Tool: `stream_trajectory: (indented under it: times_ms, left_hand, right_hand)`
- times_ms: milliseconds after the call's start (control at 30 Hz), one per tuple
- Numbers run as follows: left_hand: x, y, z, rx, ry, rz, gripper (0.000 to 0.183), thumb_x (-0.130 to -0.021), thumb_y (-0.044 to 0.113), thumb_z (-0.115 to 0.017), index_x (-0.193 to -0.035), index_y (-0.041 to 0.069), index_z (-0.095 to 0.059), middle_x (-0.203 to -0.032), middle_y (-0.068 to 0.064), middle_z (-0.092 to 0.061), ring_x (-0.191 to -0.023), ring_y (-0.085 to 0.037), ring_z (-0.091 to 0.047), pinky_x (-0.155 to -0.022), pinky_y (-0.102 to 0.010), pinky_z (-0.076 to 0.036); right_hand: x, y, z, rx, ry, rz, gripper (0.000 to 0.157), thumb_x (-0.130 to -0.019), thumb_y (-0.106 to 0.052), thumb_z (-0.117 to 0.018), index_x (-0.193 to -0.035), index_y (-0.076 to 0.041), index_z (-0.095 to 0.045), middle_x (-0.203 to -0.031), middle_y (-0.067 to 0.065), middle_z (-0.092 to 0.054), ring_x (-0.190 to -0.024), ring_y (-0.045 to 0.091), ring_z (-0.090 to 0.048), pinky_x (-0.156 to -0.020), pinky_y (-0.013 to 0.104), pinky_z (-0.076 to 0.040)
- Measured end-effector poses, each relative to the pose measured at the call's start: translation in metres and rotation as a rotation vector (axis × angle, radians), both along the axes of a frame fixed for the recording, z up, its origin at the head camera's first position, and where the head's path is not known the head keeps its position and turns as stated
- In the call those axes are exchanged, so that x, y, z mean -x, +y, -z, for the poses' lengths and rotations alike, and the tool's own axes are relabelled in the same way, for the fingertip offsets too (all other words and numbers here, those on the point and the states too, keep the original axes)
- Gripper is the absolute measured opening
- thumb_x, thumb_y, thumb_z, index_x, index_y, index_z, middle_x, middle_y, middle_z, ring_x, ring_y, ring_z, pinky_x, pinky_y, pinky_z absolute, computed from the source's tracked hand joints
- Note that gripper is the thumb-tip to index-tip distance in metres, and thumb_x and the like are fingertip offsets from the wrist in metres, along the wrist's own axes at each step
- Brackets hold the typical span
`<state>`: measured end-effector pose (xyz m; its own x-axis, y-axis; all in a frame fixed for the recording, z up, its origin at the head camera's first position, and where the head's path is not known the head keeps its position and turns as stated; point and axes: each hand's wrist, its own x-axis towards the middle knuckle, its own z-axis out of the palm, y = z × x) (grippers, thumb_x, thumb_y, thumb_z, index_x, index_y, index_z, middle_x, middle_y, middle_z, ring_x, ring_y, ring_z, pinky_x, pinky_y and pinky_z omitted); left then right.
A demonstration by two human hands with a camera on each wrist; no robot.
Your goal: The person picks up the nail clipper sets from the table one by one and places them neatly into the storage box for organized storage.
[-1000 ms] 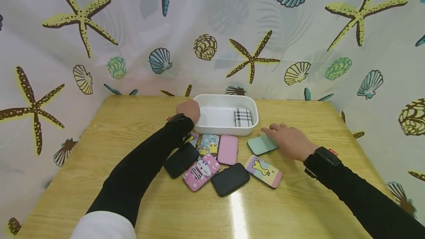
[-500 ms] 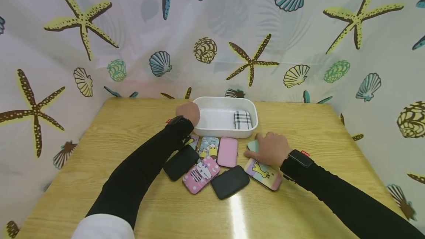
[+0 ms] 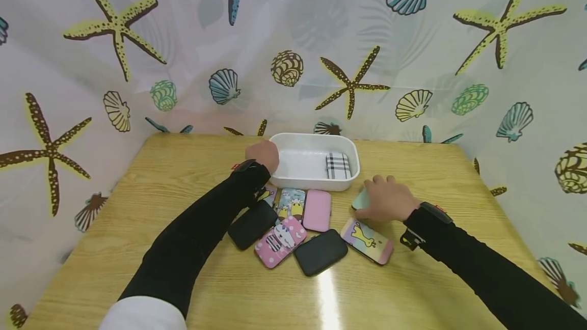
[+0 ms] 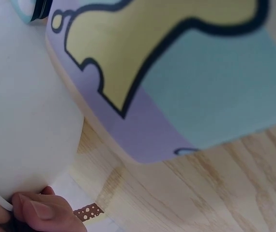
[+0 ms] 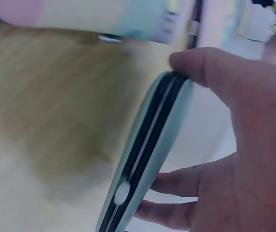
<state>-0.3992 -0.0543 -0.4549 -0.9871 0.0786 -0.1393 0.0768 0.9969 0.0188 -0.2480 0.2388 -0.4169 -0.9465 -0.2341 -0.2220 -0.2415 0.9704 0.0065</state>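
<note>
one mint case point(image 5: 142, 152) between right fingers point(image 5: 176, 182)

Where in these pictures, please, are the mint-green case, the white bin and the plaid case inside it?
Mint-green case point(image 5: 142, 152), right wrist view, on its dark edge.
White bin point(image 3: 312, 184), head view, on its front wall.
Plaid case point(image 3: 338, 166), head view, on its patterned face.

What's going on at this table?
A person's right hand grips a mint-green case, tilted up on edge; whether it is clear of the table is hard to tell. The left hand holds the left end of a white bin. One plaid case is in the bin; seven other cases lie in front of it.
</note>
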Motion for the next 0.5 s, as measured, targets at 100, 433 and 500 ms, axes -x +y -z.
stream_trajectory:
  times_ms: [100, 433, 500]
  left_hand:
    - [-0.001, 0.001, -0.001, -0.005, 0.004, 0.009, 0.027, -0.103, 0.024, -0.050, -0.109, 0.008, -0.071, -0.095, -0.006, -0.070, -0.076, -0.019, -0.063, -0.065, -0.036, -0.056]
    - [-0.004, 0.001, -0.005, -0.016, 0.006, 0.007, 0.028, -0.104, 0.022, -0.049, -0.109, 0.007, -0.071, -0.098, -0.008, -0.071, -0.078, -0.020, -0.064, -0.067, -0.036, -0.055]
    - [-0.006, 0.002, -0.005, -0.019, 0.005, 0.003, 0.028, -0.104, 0.022, -0.048, -0.109, 0.006, -0.071, -0.099, -0.008, -0.071, -0.079, -0.020, -0.064, -0.068, -0.036, -0.055]
  right_hand:
    - [-0.004, 0.001, -0.017, 0.002, 0.030, -0.014, 0.085, -0.080, -0.053, -0.071, -0.139, 0.005, -0.052, -0.137, 0.028, -0.052, -0.113, 0.048, -0.053, -0.075, 0.053, -0.054]
    - [0.013, -0.012, -0.065, 0.124, 0.120, -0.122, 0.088, -0.080, -0.049, -0.077, -0.146, 0.001, -0.047, -0.143, 0.026, -0.049, -0.115, 0.045, -0.050, -0.078, 0.047, -0.052]
    - [0.024, -0.018, -0.067, 0.141, 0.122, -0.150, 0.089, -0.080, -0.048, -0.078, -0.148, -0.001, -0.046, -0.146, 0.025, -0.046, -0.121, 0.046, -0.048, -0.086, 0.051, -0.051]
